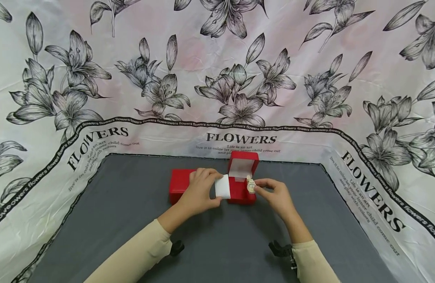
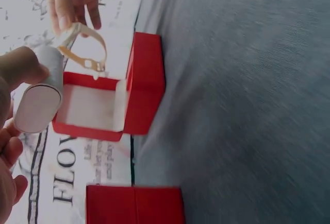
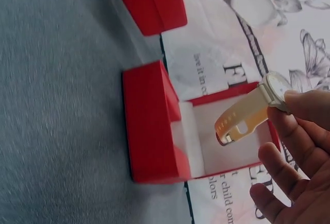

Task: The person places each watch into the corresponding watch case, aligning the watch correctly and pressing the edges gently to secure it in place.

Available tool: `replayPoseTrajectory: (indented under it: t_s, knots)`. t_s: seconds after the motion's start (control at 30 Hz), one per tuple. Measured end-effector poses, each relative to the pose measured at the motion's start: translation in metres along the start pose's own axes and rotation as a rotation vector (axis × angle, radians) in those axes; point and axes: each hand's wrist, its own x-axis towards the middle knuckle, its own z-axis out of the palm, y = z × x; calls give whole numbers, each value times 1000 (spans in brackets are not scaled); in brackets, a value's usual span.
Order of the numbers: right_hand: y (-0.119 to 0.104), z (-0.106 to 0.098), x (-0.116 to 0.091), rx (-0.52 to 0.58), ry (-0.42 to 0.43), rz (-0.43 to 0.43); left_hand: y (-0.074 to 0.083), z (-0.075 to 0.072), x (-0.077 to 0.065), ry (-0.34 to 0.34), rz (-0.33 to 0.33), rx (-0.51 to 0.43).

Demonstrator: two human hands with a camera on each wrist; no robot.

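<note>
My left hand (image 1: pixel 201 190) grips a white watch cushion (image 2: pixel 40 108), a rounded pillow with a flat oval end. Between thumb and fingertips, my right hand (image 1: pixel 276 196) pinches a wristwatch (image 3: pixel 276 90) by its case; its cream strap is buckled into a loop. Behind both hands an open red watch box (image 1: pixel 242 198) stands on the grey cloth, its lid raised and lined in white. Cushion and watch are held above this box, side by side and apart in the right wrist view.
A second red box (image 1: pixel 178 184) stands left of the open one, partly behind my left hand. The grey cloth (image 1: pixel 224 243) covers the surface. Behind it rises a white flower-printed sheet (image 1: pixel 185 94). Dark straps with black mounts (image 1: pixel 281 249) sit at both wrists.
</note>
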Motion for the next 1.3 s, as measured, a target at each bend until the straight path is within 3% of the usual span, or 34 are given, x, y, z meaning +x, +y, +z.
replayPoseTrajectory:
  t_s: [0.3,0.63,1.07,1.3]
  knots:
    - [-19,4,-19,29,-9,10,-8,-27,-40,4,-33,-35]
    - [-29,21,-33,85,-15,-35,-12,-43,-76,-49,-7,-24]
    - [-40,51,-42,160,-59,-68,-16,-39,-91,-94,0,-37]
    - [-57,55,-51,187,-81,-53,-15,-39,-94,-62,3,-22]
